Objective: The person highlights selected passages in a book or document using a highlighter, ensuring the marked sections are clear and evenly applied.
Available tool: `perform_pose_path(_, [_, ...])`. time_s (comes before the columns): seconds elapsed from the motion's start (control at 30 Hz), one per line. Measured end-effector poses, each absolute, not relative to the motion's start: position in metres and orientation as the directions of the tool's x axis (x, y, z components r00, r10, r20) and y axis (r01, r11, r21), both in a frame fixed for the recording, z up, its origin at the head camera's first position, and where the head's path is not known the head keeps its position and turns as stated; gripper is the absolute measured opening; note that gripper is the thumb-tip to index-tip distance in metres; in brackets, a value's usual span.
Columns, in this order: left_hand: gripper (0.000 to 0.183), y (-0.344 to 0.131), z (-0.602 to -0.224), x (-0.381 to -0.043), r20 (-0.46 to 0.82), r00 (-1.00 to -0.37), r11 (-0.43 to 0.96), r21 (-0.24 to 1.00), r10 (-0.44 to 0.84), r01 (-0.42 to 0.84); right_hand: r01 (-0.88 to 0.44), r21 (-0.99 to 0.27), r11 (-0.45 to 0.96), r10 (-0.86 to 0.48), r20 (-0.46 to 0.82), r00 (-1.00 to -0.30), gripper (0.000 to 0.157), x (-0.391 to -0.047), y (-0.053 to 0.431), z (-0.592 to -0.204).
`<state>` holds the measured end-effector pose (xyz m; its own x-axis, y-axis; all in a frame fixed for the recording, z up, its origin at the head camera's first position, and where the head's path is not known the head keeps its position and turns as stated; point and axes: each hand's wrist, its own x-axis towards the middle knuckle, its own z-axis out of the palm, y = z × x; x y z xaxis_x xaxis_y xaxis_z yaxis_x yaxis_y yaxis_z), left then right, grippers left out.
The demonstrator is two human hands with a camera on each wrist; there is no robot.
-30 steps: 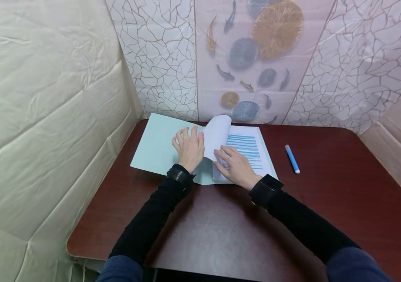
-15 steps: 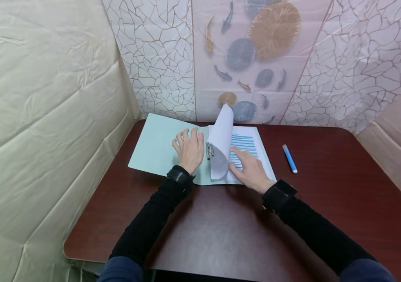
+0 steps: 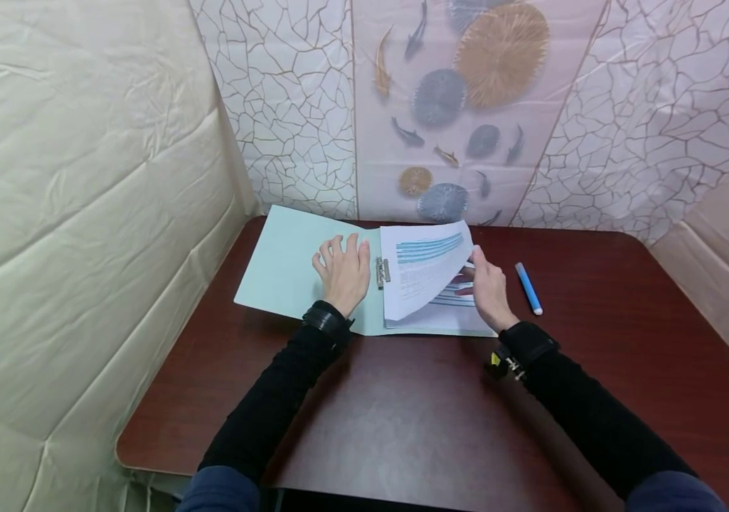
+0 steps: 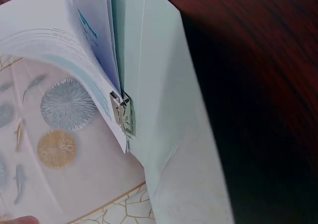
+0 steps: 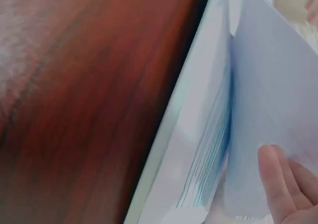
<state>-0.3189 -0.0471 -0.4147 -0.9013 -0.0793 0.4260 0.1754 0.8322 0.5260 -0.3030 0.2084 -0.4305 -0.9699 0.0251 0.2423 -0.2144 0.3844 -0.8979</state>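
Note:
A pale green folder lies spread on the table, with a metal clip at its spine. White sheets striped with blue highlighting are fastened under that clip. My right hand pinches the right edge of the top sheet, which curves up off the stack. In the right wrist view its fingers lie against the underside of the raised sheet, and the lower page shows beneath. My left hand rests on the folder's left cover with relaxed, spread fingers. The left wrist view shows the clip close up.
A blue marker lies on the dark red-brown table, right of the folder. A patterned cloth hangs behind the table, and a cream cloth wall stands at the left.
The curled sheet, earlier standing over to the left, has come down to the right. My right hand has moved right and now grips its edge. The left hand has stayed put.

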Motion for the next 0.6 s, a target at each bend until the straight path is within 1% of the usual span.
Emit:
perform_pose_path(0.1, [0.052,-0.049,-0.415,-0.319,0.431,-0.899,0.832,0.526,-0.081,0.178,-0.132,-0.929,0.345,0.101,0.177,-0.979,0.080,-0.306,0.215,-0.427])
perform_pose_path(0.23, [0.052,-0.049,-0.415,-0.319,0.436,-0.896,0.830,0.528,-0.081,0.182,-0.079,-0.938,0.338,0.152,0.137,-0.979,0.079,-0.307,0.223,-0.426])
perform_pose_path(0.37, [0.052,-0.050,-0.416,-0.319,0.439,-0.895,0.831,0.526,-0.080,0.183,-0.052,-0.928,0.370,0.162,0.120,-0.980,0.063,-0.310,0.230,-0.429])
perform_pose_path(0.47, [0.051,-0.050,-0.416,-0.320,0.439,-0.895,0.836,0.519,-0.081,0.179,-0.013,-0.906,0.423,0.178,0.098,-0.979,0.052,-0.312,0.235,-0.431])
perform_pose_path(0.6, [0.049,-0.051,-0.416,-0.321,0.432,-0.898,0.837,0.520,-0.086,0.170,0.046,-0.872,0.487,0.203,0.061,-0.977,0.049,-0.314,0.239,-0.431])
